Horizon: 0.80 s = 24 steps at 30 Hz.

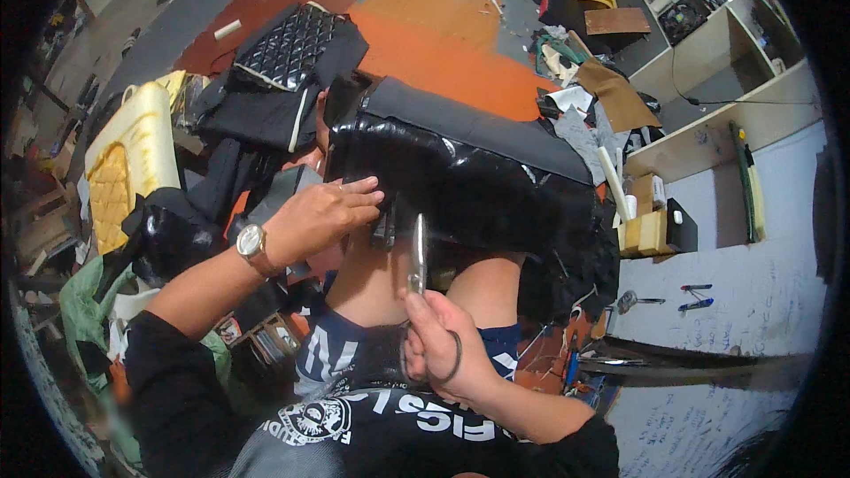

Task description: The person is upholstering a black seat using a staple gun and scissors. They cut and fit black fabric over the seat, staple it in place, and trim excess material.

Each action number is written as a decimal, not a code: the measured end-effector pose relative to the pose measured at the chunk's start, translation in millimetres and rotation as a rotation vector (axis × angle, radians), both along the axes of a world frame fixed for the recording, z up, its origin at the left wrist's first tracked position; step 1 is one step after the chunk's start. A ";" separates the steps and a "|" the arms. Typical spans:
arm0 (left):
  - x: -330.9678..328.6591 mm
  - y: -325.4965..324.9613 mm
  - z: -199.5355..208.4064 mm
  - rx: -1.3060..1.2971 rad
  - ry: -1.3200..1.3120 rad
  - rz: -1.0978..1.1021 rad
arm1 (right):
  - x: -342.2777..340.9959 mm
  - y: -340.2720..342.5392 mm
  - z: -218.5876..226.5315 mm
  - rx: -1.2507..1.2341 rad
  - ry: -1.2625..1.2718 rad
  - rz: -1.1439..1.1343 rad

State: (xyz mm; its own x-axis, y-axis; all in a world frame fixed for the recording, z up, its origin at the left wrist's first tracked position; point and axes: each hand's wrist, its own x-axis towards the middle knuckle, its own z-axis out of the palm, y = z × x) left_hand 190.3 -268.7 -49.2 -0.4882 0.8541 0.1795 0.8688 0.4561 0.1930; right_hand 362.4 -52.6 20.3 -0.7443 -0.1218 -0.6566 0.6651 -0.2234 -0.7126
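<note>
A black, glossy, vinyl-covered cushion with a grey strip along its top rests across my lap. My left hand, wearing a wristwatch, lies on the cushion's near left edge with its fingers stretched out. In my right hand is a pair of scissors, blades together and pointing away from me toward the cushion. A dark handle loop shows beside my fingers. Loose black material hangs off the cushion's right end.
Black quilted covers lie beyond my left hand, beside a yellowed foam piece. At the right, a white surface holds pens and a yellow block beneath shelves. Scraps litter the orange and grey floor.
</note>
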 end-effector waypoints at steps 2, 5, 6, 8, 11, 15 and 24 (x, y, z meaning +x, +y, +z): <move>-1.5 -2.9 -10.9 -0.010 0.024 -0.001 | 16.3 23.1 -8.9 0.105 0.096 0.070; -1.4 -2.7 -10.8 -0.043 0.080 0.000 | 56.6 68.0 -28.8 0.534 0.230 -0.002; -1.1 -3.5 -11.4 -0.028 0.068 -0.002 | 78.1 93.9 -57.2 0.760 0.563 -0.007; 0.2 -10.5 -11.6 -0.009 0.053 0.004 | 118.5 137.4 -81.4 1.190 0.487 0.050; 6.4 -9.3 15.9 -0.026 -0.130 0.059 | 180.8 181.1 -155.1 1.028 0.349 -0.401; 47.5 23.8 98.9 0.004 -0.342 0.126 | 221.1 216.5 -210.1 1.261 -0.273 -0.324; 112.7 78.5 208.2 0.324 -0.383 -0.562 | 186.1 271.4 -326.5 1.493 0.185 -0.056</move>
State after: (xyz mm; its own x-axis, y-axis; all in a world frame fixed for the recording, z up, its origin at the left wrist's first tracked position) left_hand 303.0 -190.2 159.0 -0.0731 0.9265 0.3692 0.7992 -0.1670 0.5774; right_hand 548.5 218.8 -306.3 -0.8089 0.5860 -0.0469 0.5586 0.7414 -0.3719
